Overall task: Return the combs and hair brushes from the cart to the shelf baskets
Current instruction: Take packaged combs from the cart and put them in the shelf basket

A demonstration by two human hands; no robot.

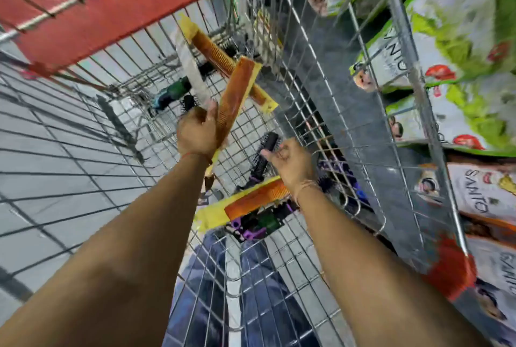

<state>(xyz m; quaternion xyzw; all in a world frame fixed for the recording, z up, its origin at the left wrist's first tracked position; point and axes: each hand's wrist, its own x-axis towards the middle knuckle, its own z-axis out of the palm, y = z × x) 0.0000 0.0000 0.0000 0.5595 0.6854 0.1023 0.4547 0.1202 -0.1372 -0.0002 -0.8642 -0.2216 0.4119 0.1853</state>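
Both my arms reach down into a wire shopping cart [315,48]. My left hand [196,134] is shut on an orange comb on a yellow card [233,98], held above the cart floor. Just over a black round hair brush [265,157], my right hand [291,164] hovers with its fingers loosely curled and holds nothing. A second orange comb on a yellow card [215,53] lies farther in the cart. A third orange comb [251,200] rests near my right wrist on purple and black brushes [257,225]. A teal brush [170,92] lies at the far left.
The cart's red child-seat flap [111,3] hangs at the upper left. Shelves with green and white product boxes [452,39] stand close on the right of the cart. Grey tiled floor [50,151] lies to the left. My legs show below the cart.
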